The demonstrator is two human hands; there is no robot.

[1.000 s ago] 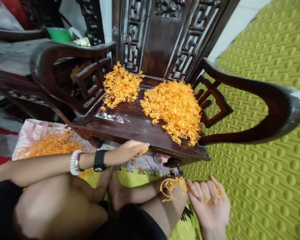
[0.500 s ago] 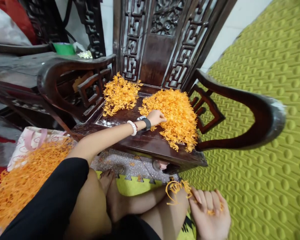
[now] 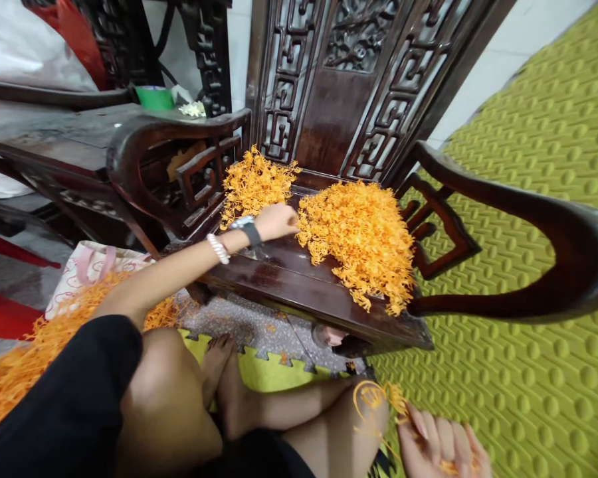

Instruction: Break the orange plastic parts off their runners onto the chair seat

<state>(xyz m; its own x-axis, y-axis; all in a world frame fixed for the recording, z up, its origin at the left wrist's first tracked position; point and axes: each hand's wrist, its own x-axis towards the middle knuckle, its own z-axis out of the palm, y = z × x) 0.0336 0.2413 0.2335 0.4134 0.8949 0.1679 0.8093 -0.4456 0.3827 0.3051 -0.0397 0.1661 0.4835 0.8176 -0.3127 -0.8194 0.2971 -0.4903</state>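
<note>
My left hand (image 3: 276, 222) reaches onto the dark wooden chair seat (image 3: 279, 279), with a black watch and a white bead bracelet on the wrist. Its fingers are curled, resting between a small pile of orange pieces (image 3: 256, 182) and a large pile of orange pieces (image 3: 363, 232), touching the large pile's left edge. What the fingers hold is hidden. My right hand (image 3: 441, 448) lies palm up at the bottom edge, over my knee. Its fingers are bent around looped orange strands (image 3: 376, 398).
The carved chair has curved armrests at left (image 3: 154, 129) and right (image 3: 528, 206). A pink-handled bag (image 3: 87, 265) and a heap of orange strands (image 3: 14, 365) lie on the floor at left. A bumpy green mat (image 3: 528, 372) covers the floor at right. A green object (image 3: 153, 97) sits on a side table.
My left hand went from below the seat edge up to the large pile, then slid left into the gap between the piles. My right hand dropped lower in view.
</note>
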